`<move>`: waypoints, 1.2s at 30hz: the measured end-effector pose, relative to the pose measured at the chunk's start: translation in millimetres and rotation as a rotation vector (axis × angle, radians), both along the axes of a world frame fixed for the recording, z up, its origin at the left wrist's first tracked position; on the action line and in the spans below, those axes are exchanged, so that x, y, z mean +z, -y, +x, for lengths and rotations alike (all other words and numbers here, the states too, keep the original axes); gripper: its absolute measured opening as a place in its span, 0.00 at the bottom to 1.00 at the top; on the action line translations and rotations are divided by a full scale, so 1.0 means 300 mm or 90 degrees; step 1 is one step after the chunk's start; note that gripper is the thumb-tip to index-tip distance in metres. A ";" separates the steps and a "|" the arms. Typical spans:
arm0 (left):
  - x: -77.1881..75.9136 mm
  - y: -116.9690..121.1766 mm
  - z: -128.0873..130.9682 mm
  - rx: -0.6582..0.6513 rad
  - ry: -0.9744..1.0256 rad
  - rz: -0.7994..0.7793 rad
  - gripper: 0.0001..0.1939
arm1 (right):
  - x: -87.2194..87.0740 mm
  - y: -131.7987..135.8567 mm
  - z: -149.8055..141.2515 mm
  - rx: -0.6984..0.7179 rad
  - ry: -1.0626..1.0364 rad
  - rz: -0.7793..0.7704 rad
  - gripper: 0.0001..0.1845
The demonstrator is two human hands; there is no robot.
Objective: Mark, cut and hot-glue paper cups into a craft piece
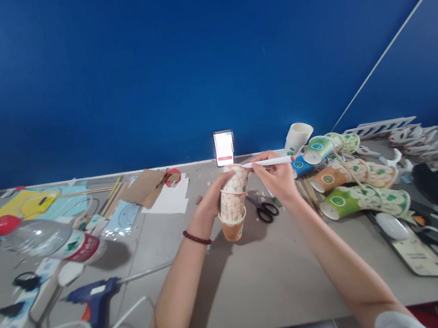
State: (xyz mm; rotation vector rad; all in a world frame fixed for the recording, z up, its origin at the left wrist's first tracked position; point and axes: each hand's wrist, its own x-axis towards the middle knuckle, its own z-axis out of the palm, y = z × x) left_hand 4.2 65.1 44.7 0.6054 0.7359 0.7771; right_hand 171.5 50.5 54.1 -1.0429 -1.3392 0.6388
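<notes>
Stacked paper cups (232,208), white with an orange scale pattern and a brown end at the bottom, stand over the middle of the table. Around their left side, near the top, wraps my left hand (210,199), wearing a dark red bead bracelet (197,238). A white pen (272,162) is pinched in my right hand (276,175), lying nearly level. Its left end is at the top cup, beside my left fingers; whether it touches the cup I cannot tell. Black-handled scissors (267,212) lie right of the cups.
A lit phone (224,147) leans against the blue wall (145,75). On the left are a blue glue gun (97,302), a large bottle (55,240), a power strip (29,313), cardboard (145,187) and paper. On the right lie joined patterned cups (363,201) and cables.
</notes>
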 end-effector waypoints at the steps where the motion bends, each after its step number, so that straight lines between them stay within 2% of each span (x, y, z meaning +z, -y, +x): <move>1: 0.001 0.001 0.000 0.004 -0.003 0.003 0.19 | 0.001 0.001 -0.001 0.000 0.004 0.002 0.04; 11: -0.020 -0.007 -0.006 0.020 0.000 0.004 0.21 | 0.004 0.001 -0.002 -0.004 0.033 0.012 0.03; 26: 0.012 0.002 -0.002 0.009 -0.037 0.001 0.18 | -0.003 -0.002 0.005 -0.007 0.046 0.027 0.01; 36: 0.009 0.001 -0.004 0.021 -0.046 0.010 0.20 | 0.013 0.007 -0.002 -0.017 0.047 0.019 0.02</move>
